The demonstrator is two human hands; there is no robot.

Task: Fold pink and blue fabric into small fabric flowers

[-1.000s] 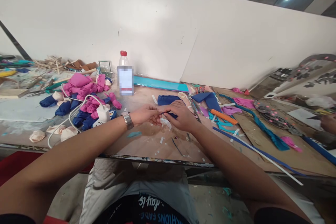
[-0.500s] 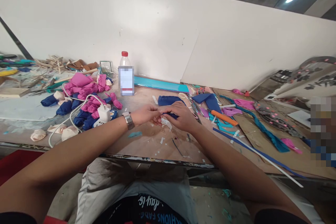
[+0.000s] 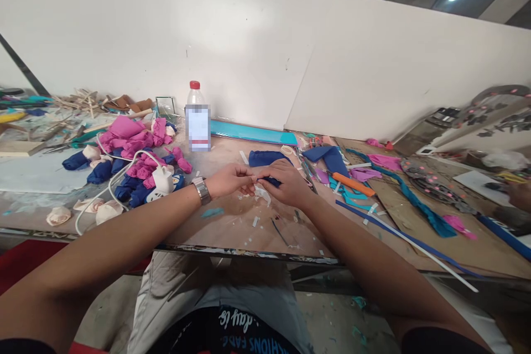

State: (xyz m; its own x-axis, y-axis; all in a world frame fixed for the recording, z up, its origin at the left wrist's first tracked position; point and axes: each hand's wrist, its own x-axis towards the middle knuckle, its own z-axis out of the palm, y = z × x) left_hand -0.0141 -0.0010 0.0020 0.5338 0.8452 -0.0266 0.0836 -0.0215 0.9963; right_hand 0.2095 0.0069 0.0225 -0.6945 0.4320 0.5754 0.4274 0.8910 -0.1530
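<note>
My left hand (image 3: 231,180) and my right hand (image 3: 286,183) meet over the middle of the workbench (image 3: 232,227). Both pinch a small piece of dark blue material (image 3: 269,181) between their fingertips. A white strip (image 3: 262,194) hangs from under the fingers. A metal watch (image 3: 202,190) sits on my left wrist. Just behind the hands lies a larger dark blue piece (image 3: 265,157).
A pile of pink and blue rolled pieces (image 3: 133,157) with a white charger and cable (image 3: 163,178) lies at the left. A red-capped bottle (image 3: 198,119) stands behind. An orange cutter (image 3: 352,183), teal and blue strips (image 3: 415,202) and scraps cover the right. Another person's hand (image 3: 520,194) shows at the right edge.
My hands stay in the same place, with only slight finger movement on the blue piece. The view shifted a little.
</note>
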